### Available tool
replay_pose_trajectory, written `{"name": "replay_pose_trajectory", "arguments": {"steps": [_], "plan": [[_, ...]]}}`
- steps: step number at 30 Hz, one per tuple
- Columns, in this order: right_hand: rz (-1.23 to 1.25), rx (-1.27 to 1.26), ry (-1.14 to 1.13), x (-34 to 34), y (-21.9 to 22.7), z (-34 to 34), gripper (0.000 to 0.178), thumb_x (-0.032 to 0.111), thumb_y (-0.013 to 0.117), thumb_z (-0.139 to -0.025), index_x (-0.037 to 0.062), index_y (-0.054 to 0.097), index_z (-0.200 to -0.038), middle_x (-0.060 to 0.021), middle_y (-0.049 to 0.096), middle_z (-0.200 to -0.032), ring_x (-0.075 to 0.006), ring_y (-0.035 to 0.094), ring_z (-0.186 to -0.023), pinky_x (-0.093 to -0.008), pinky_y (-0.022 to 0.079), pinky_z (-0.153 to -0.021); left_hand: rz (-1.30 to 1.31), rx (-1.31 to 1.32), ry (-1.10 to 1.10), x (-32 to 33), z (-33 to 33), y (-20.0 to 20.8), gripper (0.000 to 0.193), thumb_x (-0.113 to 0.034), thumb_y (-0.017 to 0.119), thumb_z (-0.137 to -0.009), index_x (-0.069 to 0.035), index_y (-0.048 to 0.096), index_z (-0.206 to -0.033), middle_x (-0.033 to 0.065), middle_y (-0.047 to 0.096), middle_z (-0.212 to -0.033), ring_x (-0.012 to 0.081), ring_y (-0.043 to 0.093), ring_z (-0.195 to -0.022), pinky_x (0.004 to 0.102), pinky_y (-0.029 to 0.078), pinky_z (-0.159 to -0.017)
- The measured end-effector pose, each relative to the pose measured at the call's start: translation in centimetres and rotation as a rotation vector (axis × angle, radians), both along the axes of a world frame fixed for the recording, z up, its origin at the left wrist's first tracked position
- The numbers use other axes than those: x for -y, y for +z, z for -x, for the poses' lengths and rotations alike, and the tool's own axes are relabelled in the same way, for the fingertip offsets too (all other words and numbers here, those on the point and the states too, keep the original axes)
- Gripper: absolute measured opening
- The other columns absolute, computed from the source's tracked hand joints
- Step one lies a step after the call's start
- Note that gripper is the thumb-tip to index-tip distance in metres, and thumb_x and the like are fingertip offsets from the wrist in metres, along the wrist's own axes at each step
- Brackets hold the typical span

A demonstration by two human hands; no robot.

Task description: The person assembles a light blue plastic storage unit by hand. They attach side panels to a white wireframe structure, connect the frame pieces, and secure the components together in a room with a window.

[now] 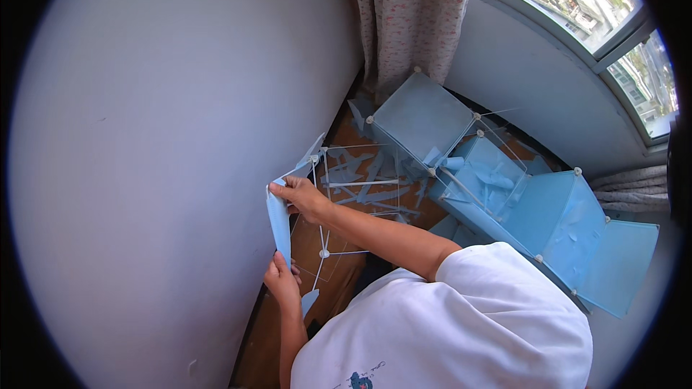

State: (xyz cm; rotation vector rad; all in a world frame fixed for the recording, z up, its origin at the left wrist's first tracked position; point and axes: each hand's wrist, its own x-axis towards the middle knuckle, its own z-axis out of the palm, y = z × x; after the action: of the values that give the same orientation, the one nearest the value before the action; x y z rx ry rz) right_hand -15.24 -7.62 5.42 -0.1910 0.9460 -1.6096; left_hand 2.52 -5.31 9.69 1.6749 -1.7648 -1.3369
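Note:
Both my hands are closed on a light blue plastic panel (279, 225), a narrow, torn-looking piece beside the wall. My right hand (306, 198) pinches its upper end, thumb on top. Lower down, my left hand (283, 282) grips the bottom end. Just right of the panel stands a white wire frame (321, 216) with round white connectors (324, 253). Pieces of blue plastic also hang at the frame's upper corner and near its lower end. Whether the held panel is still joined to the frame, I cannot tell.
Torn blue scraps (349, 173) litter the brown floor (339, 281). Right of them stand light blue cube storage units (425, 112), some open with scraps inside, and an open blue door panel (621, 266). A patterned curtain (414, 14), white wall (180, 137) and window (569, 0) surround the corner.

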Motion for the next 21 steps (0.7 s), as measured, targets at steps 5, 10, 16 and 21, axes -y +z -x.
{"name": "replay_pose_trajectory", "arguments": {"steps": [5, 10, 16, 21], "plan": [[-0.017, 0.018, -0.09, 0.2, 0.5, -1.1, 0.047, 0.044, 0.067, -0.073, 0.0029, 0.055, -0.093, -0.0055, 0.055, -0.081, -0.0157, 0.055, -0.072, -0.0339, 0.048, -0.062, 0.03, 0.031, -0.001, 0.3, -0.5, -0.1, 0.042, -0.035, 0.04, -0.092, -0.002, 0.051, -0.068, 0.0018, 0.044, -0.05, 0.007, 0.038, -0.035, 0.0203, 0.028, -0.032], [-0.001, -0.039, -0.043, 0.2, 0.4, -1.4, 0.047, 0.045, 0.065, -0.074, 0.0031, 0.054, -0.093, -0.0054, 0.054, -0.08, -0.0152, 0.055, -0.068, -0.0331, 0.048, -0.06, 0.009, -0.018, -0.031, 0.1, -0.9, -0.2, 0.042, -0.037, 0.039, -0.092, -0.002, 0.052, -0.072, 0.0033, 0.047, -0.053, 0.0082, 0.042, -0.037, 0.0209, 0.03, -0.033], [0.002, 0.076, 0.034, -0.7, -0.8, -2.3, 0.05, 0.047, 0.06, -0.078, 0.0026, 0.05, -0.099, -0.0074, 0.052, -0.084, -0.0181, 0.052, -0.077, -0.0363, 0.045, -0.067, -0.09, -0.054, -0.059, 1.1, 0.5, 0.3, 0.041, -0.036, 0.041, -0.091, 0.0, 0.054, -0.077, 0.0037, 0.049, -0.056, 0.011, 0.047, -0.041, 0.0226, 0.036, -0.038], [-0.053, 0.261, 0.042, -2.4, -1.8, -4.2, 0.032, 0.035, 0.054, -0.085, 0.0063, 0.047, -0.097, -0.002, 0.046, -0.081, -0.0115, 0.044, -0.071, -0.0288, 0.038, -0.062, 0.131, 0.119, -0.182, 2.6, -0.1, -3.0, 0.035, -0.03, 0.049, -0.089, 0.002, 0.054, -0.075, 0.004, 0.052, -0.059, 0.011, 0.046, -0.05, 0.026, 0.038, -0.049]]}}
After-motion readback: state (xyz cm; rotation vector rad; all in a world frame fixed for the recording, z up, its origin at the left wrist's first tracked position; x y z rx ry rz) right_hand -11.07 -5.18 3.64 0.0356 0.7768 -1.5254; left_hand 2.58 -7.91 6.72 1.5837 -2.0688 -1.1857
